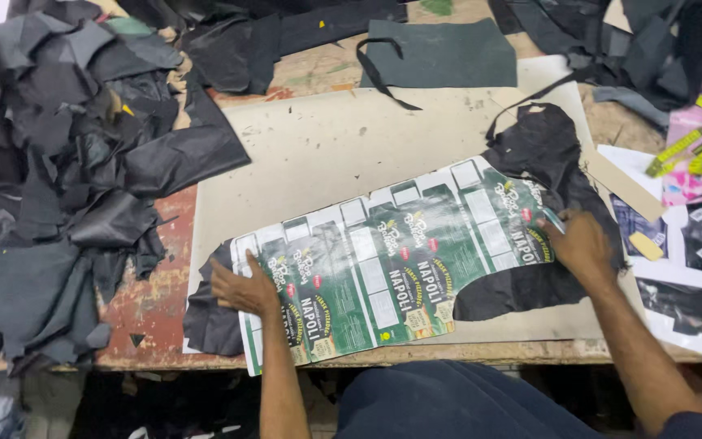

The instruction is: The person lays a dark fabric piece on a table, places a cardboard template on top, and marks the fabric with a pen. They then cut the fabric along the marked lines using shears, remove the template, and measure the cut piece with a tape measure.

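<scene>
With the green-and-white printed cardboard template laid over the black leather piece at frame centre, the left hand presses it flat, fingers spread, while the right hand pinches a small pale marker at its right edge; the leather shows no cut yet.

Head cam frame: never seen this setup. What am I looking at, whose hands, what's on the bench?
There is no machine here. One camera sits on a person's head and looks down at their own two bare hands, so this single picture is their view of a worn workbench.

On a pale board lies a piece of black leather-like material, and on top of it a long template cut from green and white printed carton.

The left hand lies flat on the template's near end, pressing it down. The right hand rests at the far end and holds a small pale tool, possibly a marker; it is too small to tell.

A heap of dark offcuts lies at the left, and paper sheets at the right.
</scene>
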Demonstrator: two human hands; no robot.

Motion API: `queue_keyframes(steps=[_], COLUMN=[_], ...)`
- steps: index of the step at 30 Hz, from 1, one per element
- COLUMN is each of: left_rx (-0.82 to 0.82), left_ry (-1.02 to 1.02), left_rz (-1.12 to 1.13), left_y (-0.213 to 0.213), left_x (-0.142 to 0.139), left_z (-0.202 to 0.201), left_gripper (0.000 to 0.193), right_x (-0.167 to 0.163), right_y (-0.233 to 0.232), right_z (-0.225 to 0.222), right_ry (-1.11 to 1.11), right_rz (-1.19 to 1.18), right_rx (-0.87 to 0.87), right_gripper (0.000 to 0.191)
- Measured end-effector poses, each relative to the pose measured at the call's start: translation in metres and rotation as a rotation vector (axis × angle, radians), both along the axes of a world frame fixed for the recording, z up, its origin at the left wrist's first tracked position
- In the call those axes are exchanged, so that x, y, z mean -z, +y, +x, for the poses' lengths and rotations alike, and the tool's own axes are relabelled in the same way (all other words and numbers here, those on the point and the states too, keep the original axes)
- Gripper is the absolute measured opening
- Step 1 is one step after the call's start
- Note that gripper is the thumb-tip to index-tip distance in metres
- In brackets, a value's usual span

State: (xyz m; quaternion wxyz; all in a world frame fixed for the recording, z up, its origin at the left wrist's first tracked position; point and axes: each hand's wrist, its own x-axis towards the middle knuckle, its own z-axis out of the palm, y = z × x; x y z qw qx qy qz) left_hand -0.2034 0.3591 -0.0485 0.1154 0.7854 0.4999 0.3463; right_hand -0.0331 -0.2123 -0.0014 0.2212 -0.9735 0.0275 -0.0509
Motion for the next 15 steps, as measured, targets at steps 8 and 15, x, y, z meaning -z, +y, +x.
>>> queue_keyframes(steps=[8,15], left_rx=[-0.113,-0.126], left_ry=[0.064,0.066], left_rz=[0.034,-0.012], left_y=[-0.001,-0.001], left_x=[0.005,0.005], left_z=[-0.003,-0.002], left_gripper=[0.065,0.063], right_x=[0.000,0.008], right_y=[0.027,0.016], right_z=[-0.035,-0.041], right_ry=[0.012,-0.079], right_rz=[0.102,0.143], right_rx=[0.042,0.060], right_gripper=[0.058,0.062])
